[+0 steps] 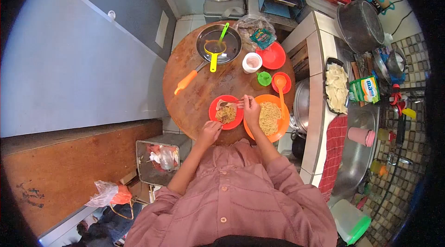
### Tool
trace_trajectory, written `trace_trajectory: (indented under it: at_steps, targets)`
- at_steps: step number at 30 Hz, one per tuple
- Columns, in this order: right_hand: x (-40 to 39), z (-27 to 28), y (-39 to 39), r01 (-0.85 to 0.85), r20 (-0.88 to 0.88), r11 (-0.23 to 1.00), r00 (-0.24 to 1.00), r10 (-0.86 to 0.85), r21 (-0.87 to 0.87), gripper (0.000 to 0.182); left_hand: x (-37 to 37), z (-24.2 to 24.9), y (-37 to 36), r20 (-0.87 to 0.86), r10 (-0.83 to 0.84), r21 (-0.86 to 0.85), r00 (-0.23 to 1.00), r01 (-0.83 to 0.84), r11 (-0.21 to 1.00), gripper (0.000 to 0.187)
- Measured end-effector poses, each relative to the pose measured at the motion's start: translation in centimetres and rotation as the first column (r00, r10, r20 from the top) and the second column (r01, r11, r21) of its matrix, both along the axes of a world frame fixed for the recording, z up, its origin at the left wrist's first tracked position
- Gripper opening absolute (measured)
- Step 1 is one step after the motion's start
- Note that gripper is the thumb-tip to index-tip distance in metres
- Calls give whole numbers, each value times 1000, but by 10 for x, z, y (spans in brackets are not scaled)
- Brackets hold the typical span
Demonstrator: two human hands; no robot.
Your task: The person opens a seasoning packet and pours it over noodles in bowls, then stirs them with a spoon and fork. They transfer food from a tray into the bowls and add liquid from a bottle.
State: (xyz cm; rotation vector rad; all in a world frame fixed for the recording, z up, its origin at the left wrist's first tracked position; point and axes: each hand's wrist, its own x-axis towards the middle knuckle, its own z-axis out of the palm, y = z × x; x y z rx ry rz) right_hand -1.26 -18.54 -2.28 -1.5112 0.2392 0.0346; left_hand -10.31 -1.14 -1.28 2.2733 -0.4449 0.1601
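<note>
On the near side of the round wooden table, a red plate (238,118) holds noodles (225,115) with dark bits on them. My left hand (210,133) is closed at its near-left rim, fingers pinching the edge. From the right, my right hand (251,109) is closed on a small spoon (239,104) that reaches over the plate; its tip is hard to make out. Under and beside my right wrist, an orange plate (281,134) carries a larger pile of plain noodles (269,118).
Farther back stand a pan (235,52) with a yellow strainer (213,55), a white cup (252,62), a red bowl (272,56), a green lid (264,78), and an orange ladle (281,85). A tiled counter (320,94) borders the right side; a waste bin (147,166) stands left.
</note>
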Motion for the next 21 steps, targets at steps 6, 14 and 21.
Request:
trace_trajectory:
  at_steps: [6, 14, 21]
  targets:
    - [-3, -6, -2, 24, 72, 993, 997, -16, -116, 23, 0, -4, 0, -11, 7, 6, 1000, -7, 1000, 11]
    - [-6, 7, 1, 95, 143, 974, 988, -66, -205, 21, 0, 3, 1, -19, 10, 19, 1000, -10, 1000, 10]
    - [-5, -8, -7, 29, 120, 970, 993, 0, -241, 21, -1, 0, 0, -3, 15, 0, 1000, -15, 1000, 8]
